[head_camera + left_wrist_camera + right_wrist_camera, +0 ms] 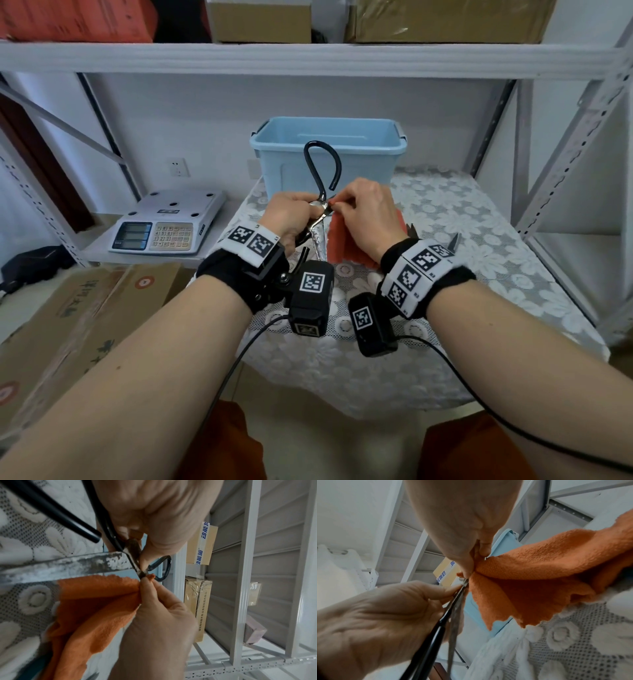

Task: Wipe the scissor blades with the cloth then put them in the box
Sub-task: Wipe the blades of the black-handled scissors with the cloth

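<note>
Above the lace-covered table, my left hand (308, 214) grips a pair of scissors (320, 236) near the pivot. The black loop handle (322, 161) stands up and the dull, stained blade (68, 565) points down toward me. My right hand (337, 205) pinches an orange cloth (344, 243) against the blade's base, right beside the left fingers. The rest of the cloth (96, 601) hangs down beside the blade. In the right wrist view the cloth (530, 581) folds out from the pinch, beside the scissors (453, 609). An open light-blue box (329, 150) stands just behind the hands.
Another dark pair of scissors (452, 241) lies on the lace tablecloth (479, 274) to the right of my right wrist. A weighing scale (164, 222) sits on a low shelf to the left, above a cardboard carton (68, 325). Metal shelf uprights (561, 164) flank the table.
</note>
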